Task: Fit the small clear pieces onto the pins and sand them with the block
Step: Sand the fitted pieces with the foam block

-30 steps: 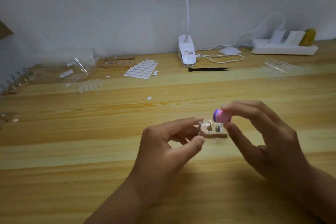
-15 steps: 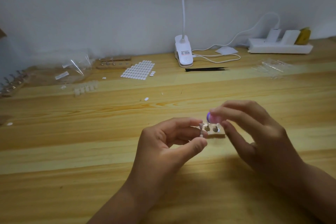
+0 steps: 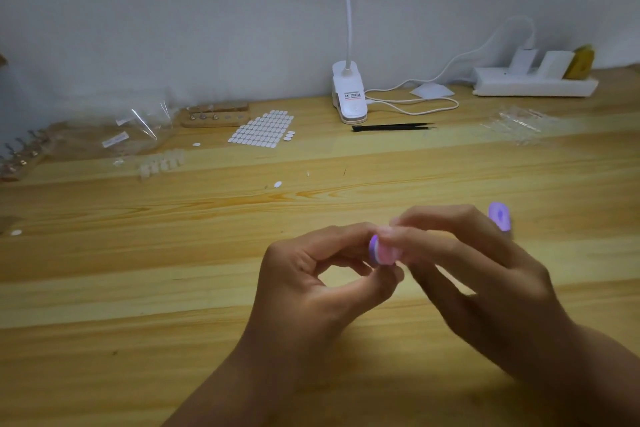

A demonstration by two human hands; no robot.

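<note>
Since a second ago, my right hand [image 3: 485, 288] brings the pinched sanding block [image 3: 382, 251] against my left hand's [image 3: 322, 284] pinched pin; sanding looks barely begun.

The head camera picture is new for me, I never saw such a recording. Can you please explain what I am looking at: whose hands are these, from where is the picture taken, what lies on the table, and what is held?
No machine is here: a person works with two bare hands, and the camera sits on the person's head, looking forward and down.

The left hand and the right hand meet over a wooden table. The right hand pinches a small pink and purple sanding block against the left fingertips. What the left hand holds is hidden. A second purple block shows behind the right hand.

Farther back lie a sheet of small white ovals, a wooden pin holder, clear plastic bags, black tweezers, a white clip lamp and a power strip.
</note>
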